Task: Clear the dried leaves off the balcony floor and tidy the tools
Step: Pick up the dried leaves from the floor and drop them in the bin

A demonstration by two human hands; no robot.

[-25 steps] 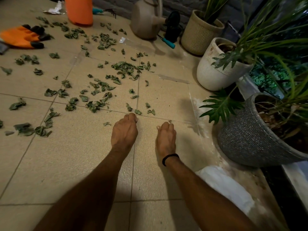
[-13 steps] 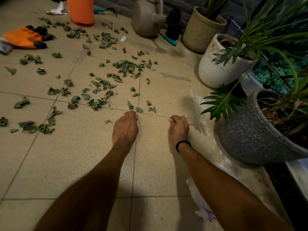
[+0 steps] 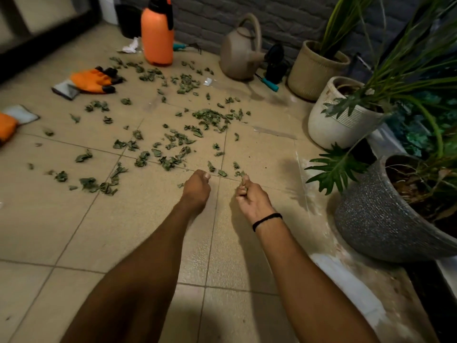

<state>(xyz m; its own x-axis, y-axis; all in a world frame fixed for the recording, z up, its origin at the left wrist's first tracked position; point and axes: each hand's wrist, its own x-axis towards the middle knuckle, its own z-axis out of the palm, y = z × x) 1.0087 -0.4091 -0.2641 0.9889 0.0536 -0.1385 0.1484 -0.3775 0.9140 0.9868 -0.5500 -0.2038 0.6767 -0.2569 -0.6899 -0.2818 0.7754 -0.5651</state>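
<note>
Fingers [image 3: 241, 193] of the right hand [image 3: 252, 199] are curled tight, with the thumb pressing a small tuft of dried leaves [image 3: 242, 175] against them. The pinch is narrow, probably because the pieces are light and crumbly. The left hand [image 3: 196, 188] is balled with its knuckles toward the floor [image 3: 138, 226]. Its palm faces down, so whether it holds anything cannot be determined. Both hands work at the near edge of the scatter, which by judgement lets the gathering proceed outward from the body. Most leaves lie loose on the tiles between the hands and the orange sprayer [image 3: 157, 33], watering can [image 3: 241, 49] and glove [image 3: 95, 80]. Hidden or unclear items: a second glove [image 3: 7, 125] is cut off at the left edge. A teal-handled tool [image 3: 269, 84] lies beside the can, and its head is not visible. Another tool [image 3: 185, 47] behind the sprayer is too small to identify. No bag or bin is visible.
</note>
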